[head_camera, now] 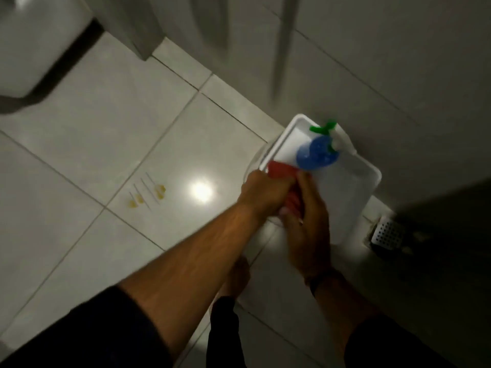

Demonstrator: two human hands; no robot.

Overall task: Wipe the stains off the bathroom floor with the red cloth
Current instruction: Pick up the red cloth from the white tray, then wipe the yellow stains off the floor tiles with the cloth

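The red cloth (282, 171) is bunched between both hands over the near edge of a white tray (353, 197). My left hand (261, 193) grips its left part in a fist. My right hand (309, 221) holds its lower part, fingers wrapped around it. Yellow stains (148, 196) with thin dark streaks lie on the white tiled floor (79, 155), to the left of the hands and apart from them. Much of the cloth is hidden by my hands.
A blue spray bottle (314, 152) with a green and white trigger head lies in the tray against the wall. A white perforated drain cover (386, 232) sits to the right. A white toilet base (34, 49) stands at the upper left. My bare foot (236, 277) is below the hands.
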